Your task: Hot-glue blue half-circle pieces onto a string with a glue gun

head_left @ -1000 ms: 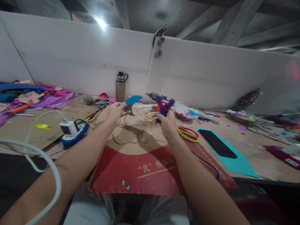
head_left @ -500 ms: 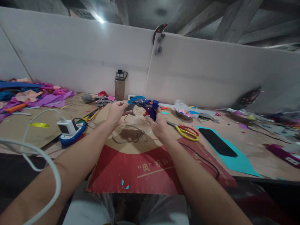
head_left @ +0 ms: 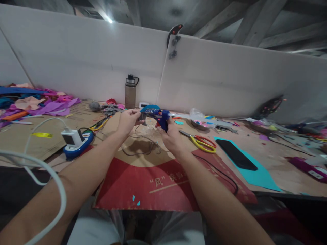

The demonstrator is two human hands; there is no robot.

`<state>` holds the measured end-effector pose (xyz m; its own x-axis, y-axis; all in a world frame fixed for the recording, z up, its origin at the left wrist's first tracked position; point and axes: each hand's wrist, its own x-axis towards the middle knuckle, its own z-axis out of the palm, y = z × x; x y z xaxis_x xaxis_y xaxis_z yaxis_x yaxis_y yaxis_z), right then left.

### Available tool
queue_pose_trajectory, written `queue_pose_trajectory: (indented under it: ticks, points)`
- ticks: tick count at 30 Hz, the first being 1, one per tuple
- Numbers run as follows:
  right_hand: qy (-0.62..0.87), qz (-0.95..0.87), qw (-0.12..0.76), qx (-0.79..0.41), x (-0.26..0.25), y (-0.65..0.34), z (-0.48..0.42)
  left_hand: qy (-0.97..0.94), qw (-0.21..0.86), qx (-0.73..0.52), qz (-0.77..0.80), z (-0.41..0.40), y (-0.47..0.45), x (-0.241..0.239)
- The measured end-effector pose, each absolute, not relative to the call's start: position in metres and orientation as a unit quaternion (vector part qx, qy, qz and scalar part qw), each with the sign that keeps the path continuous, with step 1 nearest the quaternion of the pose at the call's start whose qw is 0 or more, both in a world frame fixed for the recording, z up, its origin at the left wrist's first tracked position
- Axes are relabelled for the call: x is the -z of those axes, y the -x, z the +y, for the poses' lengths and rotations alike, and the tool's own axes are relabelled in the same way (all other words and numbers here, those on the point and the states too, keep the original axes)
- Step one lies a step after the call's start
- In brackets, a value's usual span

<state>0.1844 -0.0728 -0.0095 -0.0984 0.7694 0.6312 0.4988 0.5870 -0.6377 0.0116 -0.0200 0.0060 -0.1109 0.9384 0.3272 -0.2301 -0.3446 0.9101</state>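
My right hand (head_left: pixel 170 134) is wrapped round the grip of a blue hot glue gun (head_left: pixel 163 123), its nozzle pointing left. A clear glue stick (head_left: pixel 180 116) sticks out of the gun's back end. My left hand (head_left: pixel 129 121) pinches a small dark grey piece (head_left: pixel 143 117), partly hidden by the fingers. A blue curved piece (head_left: pixel 150 107) shows just behind the nozzle; whether it joins the grey piece I cannot tell. Thin grey cord (head_left: pixel 143 146) hangs below the left fingers and loops over the cardboard (head_left: pixel 143 161) beneath both hands.
Yellow-and-red-handled scissors (head_left: pixel 201 143) lie right of my right hand. Beyond them a black phone (head_left: pixel 236 154) rests on turquoise sheet. A bottle (head_left: pixel 130 93) stands by the white partition. At left are a blue power strip (head_left: pixel 76 148), a white cable (head_left: pixel 60 190) and colourful scraps (head_left: pixel 51 105).
My right hand and the glue gun have shifted slightly left, bringing the nozzle closer to my left fingers. The glue stick behind the gun shows more clearly. My left hand keeps its pinch.
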Motion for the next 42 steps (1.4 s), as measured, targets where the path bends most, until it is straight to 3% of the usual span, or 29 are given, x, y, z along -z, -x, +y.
queue_pose_trajectory:
  ticks: [14,42]
  points:
    - [0.476,-0.736,0.477,-0.067,0.0056,-0.182,-0.0778,-0.501,0.42,-0.661,0.369,-0.0192,-0.0097,-0.0066]
    - [0.481,-0.728,0.484,-0.063,0.0066,-0.1818,-0.0792,-0.493,0.41,-0.671,0.373,-0.0155,-0.0082,-0.0061]
